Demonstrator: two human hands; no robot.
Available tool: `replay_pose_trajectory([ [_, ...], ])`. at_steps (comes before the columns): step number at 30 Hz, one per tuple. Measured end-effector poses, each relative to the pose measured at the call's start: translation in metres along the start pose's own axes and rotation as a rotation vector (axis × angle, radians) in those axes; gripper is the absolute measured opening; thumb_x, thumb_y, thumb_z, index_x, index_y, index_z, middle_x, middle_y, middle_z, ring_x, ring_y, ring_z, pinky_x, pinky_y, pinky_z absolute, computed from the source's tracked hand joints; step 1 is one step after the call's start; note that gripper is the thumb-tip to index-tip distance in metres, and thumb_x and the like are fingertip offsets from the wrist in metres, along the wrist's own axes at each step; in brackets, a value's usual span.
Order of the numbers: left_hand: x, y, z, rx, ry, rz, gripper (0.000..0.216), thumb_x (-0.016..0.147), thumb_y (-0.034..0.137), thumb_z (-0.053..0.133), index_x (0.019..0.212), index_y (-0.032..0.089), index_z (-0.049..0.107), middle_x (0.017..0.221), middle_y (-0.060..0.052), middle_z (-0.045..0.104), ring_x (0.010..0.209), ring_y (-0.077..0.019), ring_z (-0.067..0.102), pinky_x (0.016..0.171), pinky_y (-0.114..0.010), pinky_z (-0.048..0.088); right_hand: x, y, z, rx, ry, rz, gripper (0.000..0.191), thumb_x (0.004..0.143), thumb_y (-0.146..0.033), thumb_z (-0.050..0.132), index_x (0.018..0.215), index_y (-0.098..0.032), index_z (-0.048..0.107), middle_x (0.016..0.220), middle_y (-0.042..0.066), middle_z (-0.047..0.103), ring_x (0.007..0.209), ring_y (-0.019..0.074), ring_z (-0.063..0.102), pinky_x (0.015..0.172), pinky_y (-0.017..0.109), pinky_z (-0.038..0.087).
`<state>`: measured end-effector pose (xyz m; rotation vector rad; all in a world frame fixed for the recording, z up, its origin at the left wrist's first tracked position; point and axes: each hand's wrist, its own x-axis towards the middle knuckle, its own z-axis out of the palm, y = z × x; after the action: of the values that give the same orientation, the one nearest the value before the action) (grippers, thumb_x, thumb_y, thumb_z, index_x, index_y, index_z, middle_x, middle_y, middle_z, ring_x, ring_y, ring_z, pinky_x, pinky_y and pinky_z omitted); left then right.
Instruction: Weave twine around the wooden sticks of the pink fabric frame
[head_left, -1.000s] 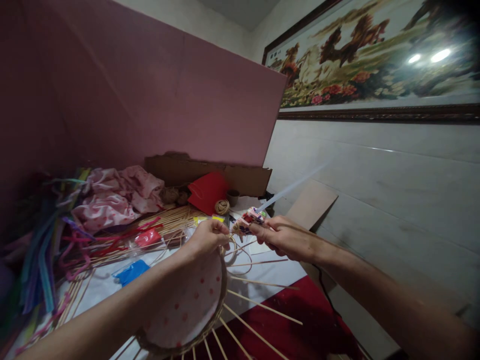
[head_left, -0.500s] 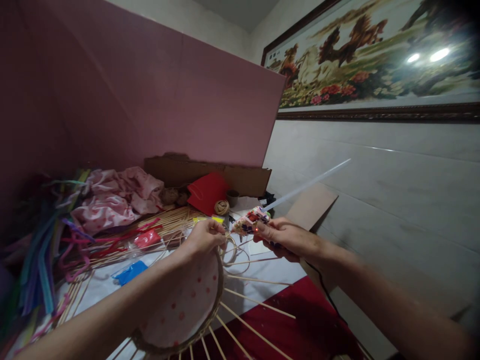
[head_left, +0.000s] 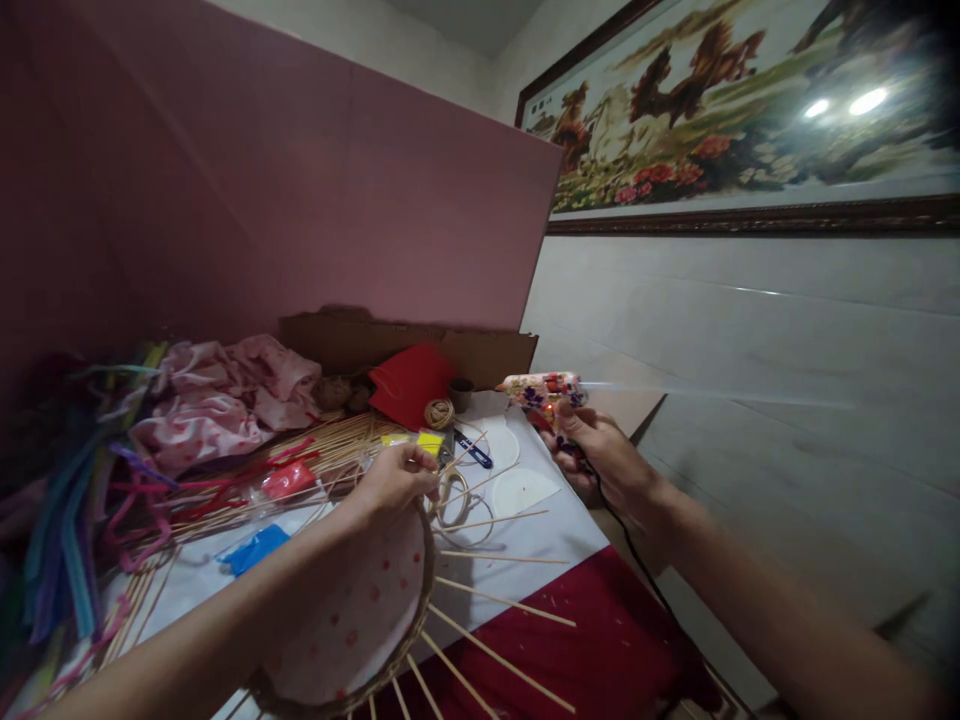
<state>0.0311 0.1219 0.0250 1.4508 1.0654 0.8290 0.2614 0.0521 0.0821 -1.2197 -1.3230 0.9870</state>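
Under and beyond the polka-dot disc (head_left: 367, 620), a white table covering (head_left: 555, 535) is spreading out; bunched pink spotted fabric (head_left: 225, 395) is lying up-left of the disc. Disc itself is sitting low-centre, thin sticks (head_left: 502, 601) fanning from its rim. Left hand (head_left: 405, 478) is pinching at the disc's upper rim, fingers bunched, probably steadying it; exact fingertip contact is hidden. Right hand (head_left: 604, 450) is wrapping round a floral glue gun (head_left: 544, 388), up-right of the disc and apart from it, nozzle pointing left, likely keeping the hot tip off the work. A clear glue stick (head_left: 637, 390) is jutting from its back. Left of the disc, a red packet (head_left: 289, 480) and a blue packet (head_left: 255, 550) are lying, contents unclear. Beyond the disc, a small dark cup (head_left: 460, 396) is standing, insides not showing.
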Motion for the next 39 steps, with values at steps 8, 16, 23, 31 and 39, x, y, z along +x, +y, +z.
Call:
replay_pose_trajectory([
  [8, 0.002, -0.01, -0.024, -0.01, 0.024, 0.03, 0.02, 0.052, 0.024, 0.068, 0.065, 0.018, 0.054, 0.051, -0.003, 0.064, 0.052, -0.0164, 0.059, 0.056, -0.027, 0.039, -0.002, 0.074, -0.052, -0.691, -0.05, -0.087, 0.035, 0.078, -0.051, 0.056, 0.09, -0.018, 0.061, 0.075, 0.004, 0.062, 0.073, 0.0204, 0.058, 0.062, 0.028, 0.045],
  [16, 0.002, -0.012, -0.032, 0.036, 0.081, 0.012, 0.024, 0.053, 0.028, 0.068, 0.07, 0.016, 0.056, 0.054, -0.004, 0.066, 0.051, -0.0158, 0.056, 0.049, -0.025, 0.035, -0.016, 0.098, -0.046, -1.285, -0.293, -0.139, 0.032, 0.083, -0.02, 0.041, 0.109, -0.019, 0.058, 0.099, 0.008, 0.062, 0.085, 0.022, 0.059, 0.075, 0.031, 0.041],
  [23, -0.01, 0.0, -0.024, -0.01, 0.048, 0.033, 0.019, 0.058, 0.025, 0.067, 0.069, 0.016, 0.055, 0.054, -0.003, 0.065, 0.052, -0.0138, 0.056, 0.051, -0.025, 0.035, -0.006, 0.107, -0.041, -1.291, -0.229, -0.117, 0.05, 0.081, -0.028, 0.051, 0.128, -0.011, 0.046, 0.118, 0.017, 0.057, 0.106, 0.0288, 0.052, 0.09, 0.039, 0.038],
  [31, -0.002, -0.012, -0.02, -0.104, -0.035, 0.061, 0.027, 0.055, 0.03, 0.07, 0.074, 0.016, 0.055, 0.056, -0.005, 0.067, 0.051, -0.0151, 0.056, 0.051, -0.026, 0.032, 0.011, 0.078, -0.007, -0.281, -0.143, -0.045, 0.029, 0.081, -0.037, 0.054, 0.095, -0.015, 0.068, 0.096, 0.01, 0.066, 0.09, 0.0218, 0.058, 0.082, 0.037, 0.043],
  [39, -0.014, 0.001, -0.01, -0.144, -0.067, 0.059, 0.028, 0.058, 0.029, 0.071, 0.077, 0.017, 0.055, 0.056, -0.003, 0.065, 0.049, -0.013, 0.052, 0.05, -0.026, 0.03, 0.026, 0.075, 0.058, 0.331, -0.557, 0.259, 0.03, 0.068, -0.032, 0.073, 0.09, -0.012, 0.069, 0.081, 0.007, 0.069, 0.068, 0.0129, 0.062, 0.068, 0.028, 0.045],
])
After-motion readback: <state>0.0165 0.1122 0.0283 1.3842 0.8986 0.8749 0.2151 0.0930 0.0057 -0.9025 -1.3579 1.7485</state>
